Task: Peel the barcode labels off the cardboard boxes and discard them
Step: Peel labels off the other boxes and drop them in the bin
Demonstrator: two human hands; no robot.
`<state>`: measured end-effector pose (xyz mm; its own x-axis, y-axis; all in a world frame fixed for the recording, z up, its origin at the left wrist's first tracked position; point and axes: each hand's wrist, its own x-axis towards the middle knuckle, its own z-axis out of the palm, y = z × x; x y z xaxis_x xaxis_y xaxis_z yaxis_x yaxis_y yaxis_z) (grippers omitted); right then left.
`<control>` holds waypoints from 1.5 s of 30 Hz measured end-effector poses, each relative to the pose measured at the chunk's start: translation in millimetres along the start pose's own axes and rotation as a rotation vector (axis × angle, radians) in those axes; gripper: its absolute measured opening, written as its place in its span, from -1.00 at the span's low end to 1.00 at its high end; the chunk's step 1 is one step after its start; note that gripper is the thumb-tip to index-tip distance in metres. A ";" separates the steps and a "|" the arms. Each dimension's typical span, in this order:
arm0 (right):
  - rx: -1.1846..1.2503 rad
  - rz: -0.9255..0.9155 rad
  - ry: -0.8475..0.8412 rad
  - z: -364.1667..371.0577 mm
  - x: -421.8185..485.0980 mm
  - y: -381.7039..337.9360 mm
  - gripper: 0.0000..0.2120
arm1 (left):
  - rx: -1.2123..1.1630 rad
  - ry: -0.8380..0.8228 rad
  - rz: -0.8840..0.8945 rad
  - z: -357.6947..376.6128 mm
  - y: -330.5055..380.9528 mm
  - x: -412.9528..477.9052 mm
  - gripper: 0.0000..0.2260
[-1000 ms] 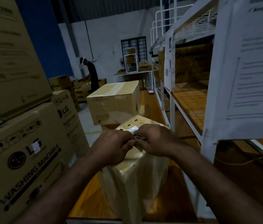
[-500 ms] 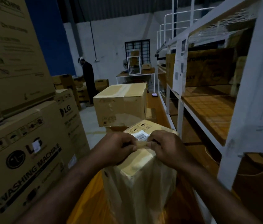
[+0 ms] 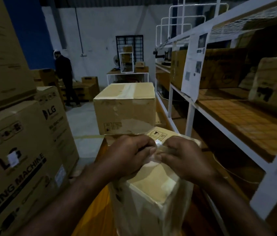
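Note:
A tall narrow cardboard box (image 3: 151, 193) wrapped in clear film stands close in front of me. On its top face sits a white barcode label (image 3: 158, 143), mostly hidden between my hands. My left hand (image 3: 127, 155) and my right hand (image 3: 183, 157) both rest on the box top with fingers curled, pinching at the label and the tape there. Which hand has hold of the label edge is hidden. A larger taped cardboard box (image 3: 125, 108) stands just behind.
Stacked washing machine cartons (image 3: 20, 150) wall off the left side. A white metal shelf rack (image 3: 192, 114) with boxes runs along the right. A person (image 3: 64, 77) stands at the back left among boxes. A white table (image 3: 127, 75) is at the far wall.
The view has shifted left and closer. My hands have closed in over the label, which showed more plainly half a second ago.

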<state>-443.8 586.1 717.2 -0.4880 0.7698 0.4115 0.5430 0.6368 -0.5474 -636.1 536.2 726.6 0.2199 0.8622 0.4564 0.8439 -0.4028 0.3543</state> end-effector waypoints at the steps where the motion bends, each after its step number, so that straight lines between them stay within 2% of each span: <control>1: 0.047 0.036 0.011 0.6 -0.4 -0.1 -0.90 | -0.072 -0.035 -0.035 -2.4 -6.1 0.7 -0.84; 4: 0.190 0.142 0.040 1.8 -1.1 -4.2 -0.91 | -0.052 -0.245 -0.126 -5.1 -19.0 6.2 -0.60; 5: 0.209 0.170 0.042 3.7 -0.5 -5.5 -0.92 | -0.009 -0.287 -0.123 -5.6 -20.8 9.4 -0.60; 7: 0.244 0.234 0.039 6.6 0.3 -7.7 -0.94 | 0.013 -0.308 -0.077 -9.8 -21.1 16.7 -0.71; 10: 0.344 0.315 0.058 5.4 -0.4 -9.7 -0.96 | -0.019 -0.308 0.000 -13.6 -26.9 22.8 -0.82; 15: 0.477 0.376 0.123 0.8 -1.5 -14.6 -0.91 | -0.071 -0.131 0.027 -1.7 -39.8 21.5 -0.84; 21: 0.602 0.361 0.256 -8.4 -0.6 -23.5 -0.66 | -0.149 -0.050 0.101 3.7 -40.3 28.8 -0.83; 23: 0.481 0.355 0.193 -11.4 2.5 -30.7 -0.62 | -0.146 -0.033 0.130 4.6 -39.8 31.5 -0.81; 25: 0.205 0.330 0.114 -8.2 7.8 -35.4 -0.71 | -0.150 0.023 0.163 7.7 -40.2 34.8 -0.78; 27: 0.099 0.277 0.144 -0.7 11.4 -35.8 -0.86 | -0.199 0.080 0.174 11.1 -40.0 37.0 -0.79; 28: 0.117 0.258 0.193 3.4 11.1 -33.3 -0.86 | -0.299 0.086 0.144 12.7 -40.9 38.1 -0.80; 30: 0.227 0.276 0.322 9.4 8.5 -26.3 -0.82 | -0.632 0.017 0.005 11.7 -41.9 41.4 -0.78; 31: 0.281 0.302 0.372 10.9 8.1 -23.0 -0.87 | -0.744 -0.056 -0.062 10.7 -43.2 44.2 -0.74; 34: 0.384 0.351 0.408 12.4 8.3 -17.0 -0.92 | -0.722 -0.241 -0.096 12.1 -50.7 53.6 -0.72; 36: 0.420 0.350 0.396 13.1 9.1 -15.9 -0.91 | -0.683 -0.284 -0.075 10.9 -51.6 60.0 -0.77; 39: 0.459 0.345 0.411 12.8 8.4 -14.2 -0.89 | -0.541 -0.300 -0.053 8.3 -50.4 70.9 -0.88; 42: 0.525 0.342 0.468 12.0 6.5 -12.1 -0.88 | -0.569 -0.284 -0.062 11.8 -45.5 77.5 -0.88; 45: 0.564 0.350 0.508 11.0 5.5 -10.7 -0.92 | -0.557 -0.189 -0.047 21.0 -42.3 76.6 -0.91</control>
<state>-459.8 583.0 717.3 0.0857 0.9312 0.3543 0.1162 0.3438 -0.9318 -644.7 625.7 729.4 0.3150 0.9021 0.2951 0.4817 -0.4198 0.7692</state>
